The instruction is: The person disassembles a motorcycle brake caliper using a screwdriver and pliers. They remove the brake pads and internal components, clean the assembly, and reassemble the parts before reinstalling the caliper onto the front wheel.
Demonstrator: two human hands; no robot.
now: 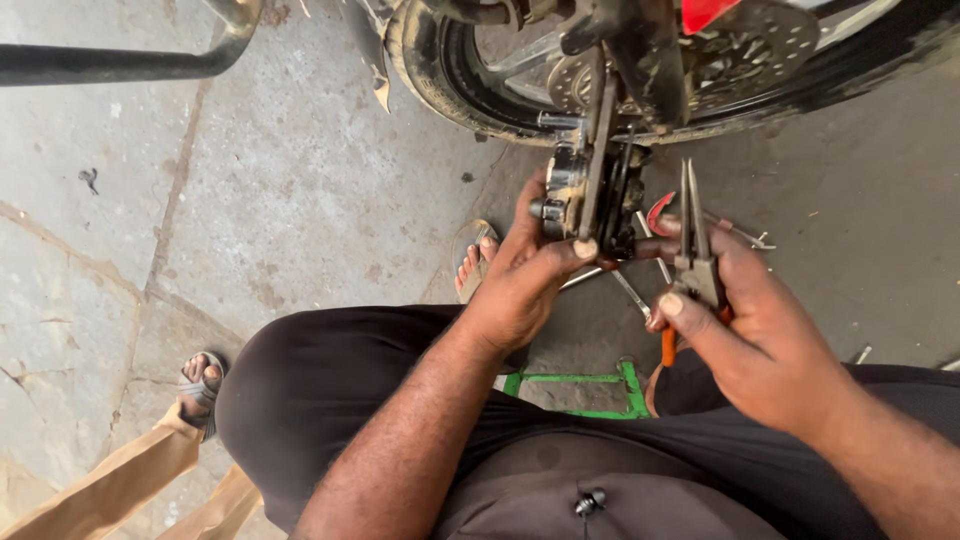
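The left hand (520,275) is clamping its grip around the brake caliper (590,195), steadying it just below the motorcycle wheel (470,70). Just right of that grip, the right hand (745,325) is pinching orange-handled needle-nose pliers (693,245), tips upward beside the caliper, seemingly ready for use.

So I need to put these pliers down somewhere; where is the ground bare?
Bare concrete lies left of the wheel, between the metal pipe and the sandalled foot. It is crowded under the right hand: loose tools and a green frame lie below the brake caliper.
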